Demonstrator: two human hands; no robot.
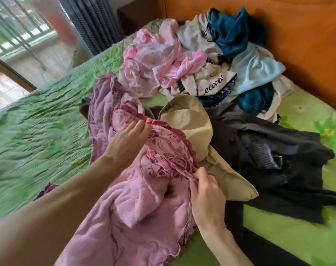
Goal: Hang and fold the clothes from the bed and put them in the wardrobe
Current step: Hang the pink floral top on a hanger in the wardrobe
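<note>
Two hands work one garment: the pink fleece robe, lying crumpled on the green bedspread, nearest you at the front of the clothes pile.

Hand state:
- Left hand: fingers close together, tips curled into the robe's rose-patterned ruffled trim. Reads as a grip; thumb not visible.
- Right hand: thumb and fingers pinch a narrow fold of the same trim, lower on the robe, just beside the beige garment.

Handling (judgement):
- Fabric looks thick, plush, fully limp. Expect bulk and some weight, no stiffness; it should sag wherever unsupported.
- Surface looks fuzzy, so slip is unlikely.
- Trim edge is a fair guide line. Suggest tracing along it to collar/shoulders, then take hold there w/ both hands before lifting for a hanger.
- Robe overlaps the beige garment; lifting may drag it along.

Rest of pile, relative to the robe:
- Dark garments: right of it.
- Pale pink items, white printed shirt, light blue top, teal fleece: beyond it, toward the wooden headboard.

Hidden or unclear:
- Collar, sleeves, belt not identifiable in the folds.
- Robe's lower part cut off at frame bottom.
- No hanger or wardrobe in view.
- Motion blur on the bedspread, left of the robe.
</note>
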